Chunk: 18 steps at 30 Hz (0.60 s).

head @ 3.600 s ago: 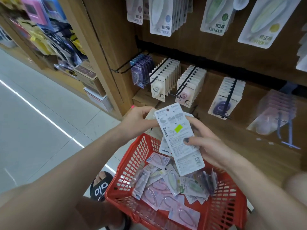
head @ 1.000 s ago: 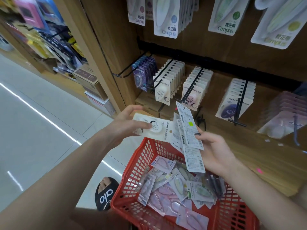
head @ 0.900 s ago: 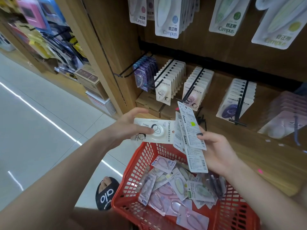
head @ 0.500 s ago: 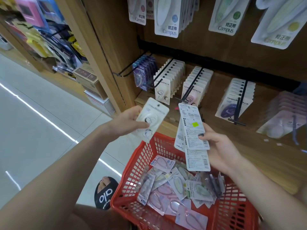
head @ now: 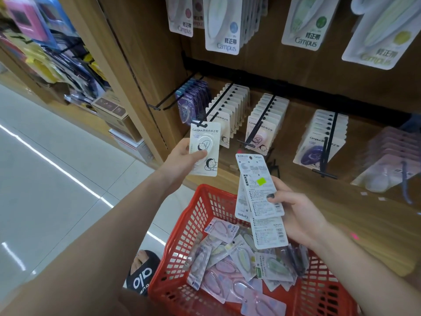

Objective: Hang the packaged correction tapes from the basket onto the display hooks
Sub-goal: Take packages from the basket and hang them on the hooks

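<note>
Left grip (head: pixel 182 157) pinches white cartoon-printed tape pack (head: pixel 205 148); right grip (head: pixel 298 215) clasps perhaps three packs (head: pixel 259 195).

Your left hand (head: pixel 182 157) covers the held pack's (head: pixel 204 148) left edge. The red basket (head: pixel 193 226) runs off the bottom edge, and the far-right pink packs (head: pixel 391 160) blur.
</note>
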Motion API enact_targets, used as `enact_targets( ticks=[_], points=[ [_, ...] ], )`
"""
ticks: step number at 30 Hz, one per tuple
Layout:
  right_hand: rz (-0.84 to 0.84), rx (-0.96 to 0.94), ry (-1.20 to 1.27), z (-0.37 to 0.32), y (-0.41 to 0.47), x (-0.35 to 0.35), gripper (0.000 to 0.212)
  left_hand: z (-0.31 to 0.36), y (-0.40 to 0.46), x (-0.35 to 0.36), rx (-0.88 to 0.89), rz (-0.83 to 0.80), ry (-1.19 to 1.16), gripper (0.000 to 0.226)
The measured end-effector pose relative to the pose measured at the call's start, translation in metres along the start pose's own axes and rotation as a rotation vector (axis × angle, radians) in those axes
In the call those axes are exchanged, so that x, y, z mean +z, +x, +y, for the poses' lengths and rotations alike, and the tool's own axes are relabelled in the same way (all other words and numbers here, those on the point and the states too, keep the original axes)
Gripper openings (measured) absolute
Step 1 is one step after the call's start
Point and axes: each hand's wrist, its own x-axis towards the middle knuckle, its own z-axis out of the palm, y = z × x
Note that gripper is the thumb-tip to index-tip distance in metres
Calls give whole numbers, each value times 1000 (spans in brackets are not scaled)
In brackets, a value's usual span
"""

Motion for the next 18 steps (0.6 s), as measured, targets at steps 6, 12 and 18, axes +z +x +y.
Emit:
enact_targets(
  ticks=[6, 12, 18],
  points=[
    [-4, 18, 35, 2, 2, 1, 65, -2, 8, 7, -4, 62, 55, 38],
    [14, 18, 15, 2, 10, 4, 65, 1, 31, 14, 66, 81, 306, 45],
    [29, 11, 15, -1, 5, 0, 66, 8, 59, 39, 52, 81, 416, 54]
  ],
)
